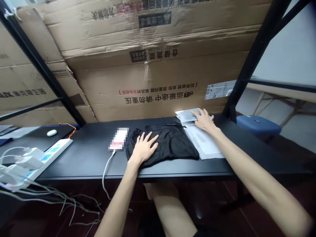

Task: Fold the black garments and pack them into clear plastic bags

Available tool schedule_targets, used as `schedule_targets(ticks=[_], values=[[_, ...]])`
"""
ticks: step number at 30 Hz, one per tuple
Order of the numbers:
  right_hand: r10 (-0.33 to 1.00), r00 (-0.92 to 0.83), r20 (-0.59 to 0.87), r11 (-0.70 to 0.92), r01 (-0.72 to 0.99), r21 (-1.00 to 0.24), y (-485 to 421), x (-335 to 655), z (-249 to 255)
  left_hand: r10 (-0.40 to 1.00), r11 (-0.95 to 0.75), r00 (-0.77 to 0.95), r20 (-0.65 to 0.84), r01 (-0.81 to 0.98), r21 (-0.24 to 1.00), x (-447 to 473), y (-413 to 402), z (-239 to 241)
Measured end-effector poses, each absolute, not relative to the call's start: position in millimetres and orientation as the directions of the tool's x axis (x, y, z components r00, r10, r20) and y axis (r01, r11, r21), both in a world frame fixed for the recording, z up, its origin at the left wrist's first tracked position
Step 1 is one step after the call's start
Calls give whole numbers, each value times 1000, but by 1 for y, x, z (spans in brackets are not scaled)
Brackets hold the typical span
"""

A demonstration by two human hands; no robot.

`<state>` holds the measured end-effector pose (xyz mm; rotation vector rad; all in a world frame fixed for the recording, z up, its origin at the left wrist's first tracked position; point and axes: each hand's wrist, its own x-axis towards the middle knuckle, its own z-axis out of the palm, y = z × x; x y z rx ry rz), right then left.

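My left hand (144, 148) lies with its fingers spread on a piece of black fabric (170, 141), which looks like a folded garment. The fabric lies flat and slightly wrinkled on the black tabletop (84, 158). To its right is a stack of whitish sheets or thin plastic bags (206, 143); which of the two I cannot tell. At the far end of this stack, my right hand (204, 121) rests on a pale, partly raised upper piece (187, 115). Its fingers are apart, and their undersides are hidden.
A phone (118, 139) with a white cable lies left of the fabric. Farther left are a power strip (53, 153) with chargers and a white mouse-like object (51, 133). Cardboard (158, 75) stands behind the table between black metal posts (254, 59). A blue stool (258, 124) is at right.
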<state>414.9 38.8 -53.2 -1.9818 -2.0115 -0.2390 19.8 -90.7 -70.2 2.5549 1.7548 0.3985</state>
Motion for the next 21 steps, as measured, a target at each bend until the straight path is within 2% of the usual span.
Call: schedule_targets(ticks=[3,5,17,21], values=[[960,71,272,-7,973,-230,37,417,-53,915,-377,338,221,911,167,19,-90,-73],[962,78,261,-7,966,-260,36,416,-51,915,-375,335,225,912,167,20,-89,-74],[959,93,267,-27,971,-239,32,380,-51,908,-409,381,173,894,183,14,-92,-65],[974,76,214,-39,984,-175,36,387,-49,910,-407,376,177,893,194,3,-96,-64]])
